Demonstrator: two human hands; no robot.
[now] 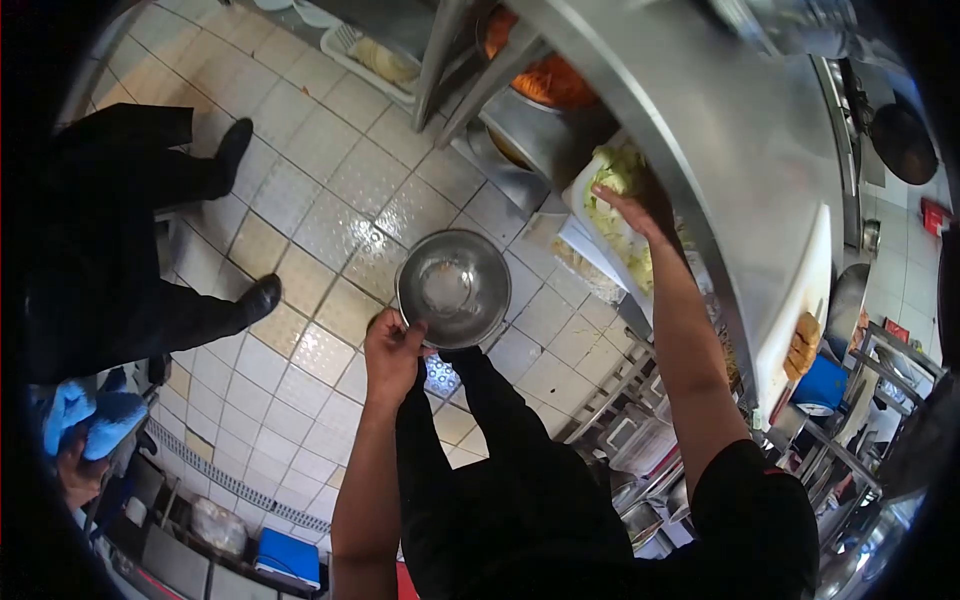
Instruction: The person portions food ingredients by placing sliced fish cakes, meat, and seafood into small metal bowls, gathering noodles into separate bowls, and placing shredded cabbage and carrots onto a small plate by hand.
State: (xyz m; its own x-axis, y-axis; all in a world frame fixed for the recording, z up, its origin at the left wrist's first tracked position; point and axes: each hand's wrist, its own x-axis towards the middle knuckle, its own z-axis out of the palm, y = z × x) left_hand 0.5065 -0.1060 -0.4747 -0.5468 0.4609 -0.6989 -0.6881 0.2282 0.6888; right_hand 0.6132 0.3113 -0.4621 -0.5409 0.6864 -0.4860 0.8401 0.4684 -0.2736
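Observation:
My left hand (392, 350) is closed on the rim of a round metal bowl (415, 295), held out over the tiled floor. The bowl's shiny inside faces up, with light reflecting at its bottom. To the right, my right hand (630, 212) reaches under the edge of the steel counter, into a white tub (578, 195) of pale green chopped leaves (622, 165) that look like cabbage or lettuce. Its fingers are stretched out at the leaves and hold nothing that shows.
The steel counter (690, 110) bears a white cutting board (800, 310) with brown food (803, 345) on it. Under it, a pot of orange food (555, 85) stands beyond the tub. A person in dark clothes (110, 270) stands on the left. Racks of containers (640, 445) are at lower right.

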